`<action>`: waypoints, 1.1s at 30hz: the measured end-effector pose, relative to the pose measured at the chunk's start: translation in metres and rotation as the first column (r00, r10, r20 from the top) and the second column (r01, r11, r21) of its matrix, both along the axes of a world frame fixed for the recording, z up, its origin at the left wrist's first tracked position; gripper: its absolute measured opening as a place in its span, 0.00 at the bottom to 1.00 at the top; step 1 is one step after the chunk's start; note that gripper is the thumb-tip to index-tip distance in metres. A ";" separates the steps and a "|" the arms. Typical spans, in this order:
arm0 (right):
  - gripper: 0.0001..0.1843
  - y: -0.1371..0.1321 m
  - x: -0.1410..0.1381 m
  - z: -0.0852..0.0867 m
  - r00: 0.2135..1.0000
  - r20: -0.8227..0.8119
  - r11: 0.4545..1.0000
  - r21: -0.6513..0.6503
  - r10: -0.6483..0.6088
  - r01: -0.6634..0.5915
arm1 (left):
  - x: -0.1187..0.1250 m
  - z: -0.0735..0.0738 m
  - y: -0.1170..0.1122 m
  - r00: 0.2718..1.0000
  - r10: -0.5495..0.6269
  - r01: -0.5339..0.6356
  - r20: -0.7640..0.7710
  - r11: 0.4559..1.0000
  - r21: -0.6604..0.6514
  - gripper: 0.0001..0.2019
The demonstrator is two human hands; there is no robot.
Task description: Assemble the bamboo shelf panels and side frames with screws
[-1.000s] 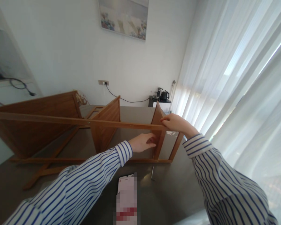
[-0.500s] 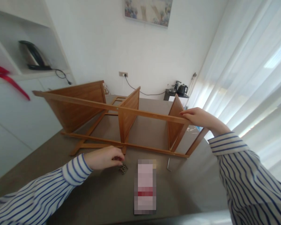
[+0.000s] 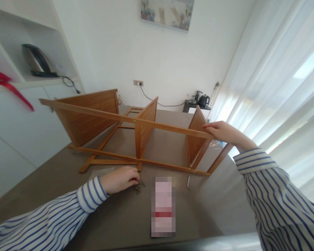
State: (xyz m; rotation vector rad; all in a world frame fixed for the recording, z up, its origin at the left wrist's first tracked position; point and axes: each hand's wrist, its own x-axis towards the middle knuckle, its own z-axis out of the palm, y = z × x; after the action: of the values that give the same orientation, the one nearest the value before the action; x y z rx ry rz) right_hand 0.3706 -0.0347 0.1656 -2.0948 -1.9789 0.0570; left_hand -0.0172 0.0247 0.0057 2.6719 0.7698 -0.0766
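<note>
A wooden shelf frame (image 3: 172,127) lies on its side across the table, its three slatted panels standing between long rails. My right hand (image 3: 222,132) is closed over the upper rail near its right end. At the near side, my left hand (image 3: 124,179) hovers low with its fingers curled together, just beside a small pile of screws (image 3: 137,189). Whatever its fingertips hold, if anything, is hidden. An L-shaped hex key (image 3: 189,183) lies on the tabletop to the right of a blurred-out pink and white rectangular item (image 3: 163,205).
The brown table (image 3: 115,216) spans the foreground. A loose ladder-like wooden frame (image 3: 104,139) lies under the shelf's left part. A kettle (image 3: 38,62) sits in the left cabinet niche. Sheer curtains (image 3: 272,87) hang at right, and a black stand (image 3: 191,105) with a pot is behind.
My left hand has shifted slightly right and down beside the screws. The upper rail's left end has moved slightly right, while my right hand keeps its hold.
</note>
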 end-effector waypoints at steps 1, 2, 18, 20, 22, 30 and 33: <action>0.21 0.000 0.000 0.000 1.000 -0.009 1.000 -0.007 0.001 -0.001 | 0.000 0.003 0.000 1.000 0.012 -0.012 0.001 1.000 0.004 0.12; 0.21 0.001 0.000 0.001 1.000 -0.019 1.000 -0.013 0.003 -0.003 | 0.000 0.007 0.000 1.000 0.022 -0.022 0.011 1.000 0.009 0.12; 0.19 0.003 -0.003 0.010 0.996 -0.072 0.997 -0.057 0.049 -0.053 | 0.110 0.062 -0.012 0.851 0.041 -0.040 0.523 0.999 -0.013 0.10; 0.19 0.003 -0.003 0.009 0.996 -0.075 0.997 -0.052 0.053 -0.057 | 0.125 0.071 -0.015 0.836 -0.046 0.008 0.547 0.997 0.072 0.11; 0.20 0.003 -0.003 0.009 0.995 -0.081 0.998 -0.045 0.050 -0.054 | 0.135 0.083 -0.017 0.824 -0.131 0.051 0.551 0.986 0.159 0.13; 0.19 0.003 -0.002 0.007 0.989 -0.124 0.996 -0.021 0.081 -0.085 | 0.154 0.099 -0.022 0.751 -0.134 0.035 0.647 0.986 0.164 0.13; 0.20 0.002 -0.002 0.009 0.986 -0.138 0.995 -0.030 0.095 -0.100 | 0.164 0.084 -0.022 0.728 -0.016 0.025 0.685 1.000 -0.002 0.12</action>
State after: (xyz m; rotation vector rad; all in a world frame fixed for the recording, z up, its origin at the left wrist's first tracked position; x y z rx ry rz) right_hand 0.3684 -0.0328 0.1744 -1.9573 -2.0111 0.2507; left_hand 0.1469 0.0029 0.0898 2.3976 0.4753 0.8599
